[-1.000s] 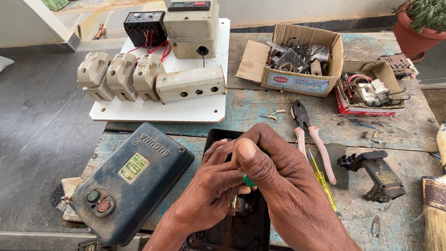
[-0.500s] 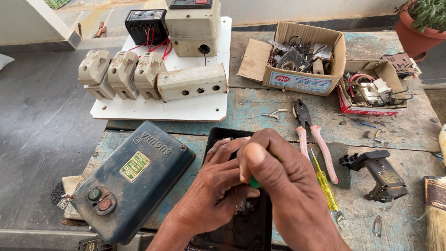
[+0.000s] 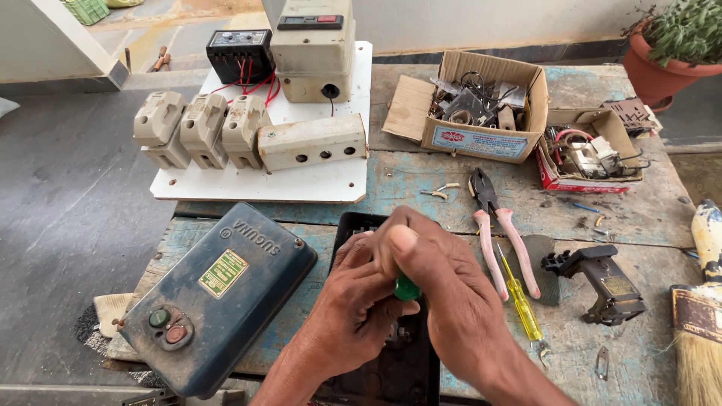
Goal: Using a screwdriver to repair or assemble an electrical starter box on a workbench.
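A: what's lying around on that bench?

B: pink-handled pliers [image 3: 500, 225] near centre, yellow screwdriver [image 3: 521, 304] just beside them at 5 o'clock. Blue metal cover [image 3: 218, 297] at 8. White board of switchgear [image 3: 263, 120] at 11, two cardboard boxes of parts [image 3: 481, 109] at 1, potted plant [image 3: 673, 45] at 2, brush [image 3: 699, 316] at 4.

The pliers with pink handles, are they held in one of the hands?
No, the pliers lie on the table, apart from both hands, which grip a green-handled tool.
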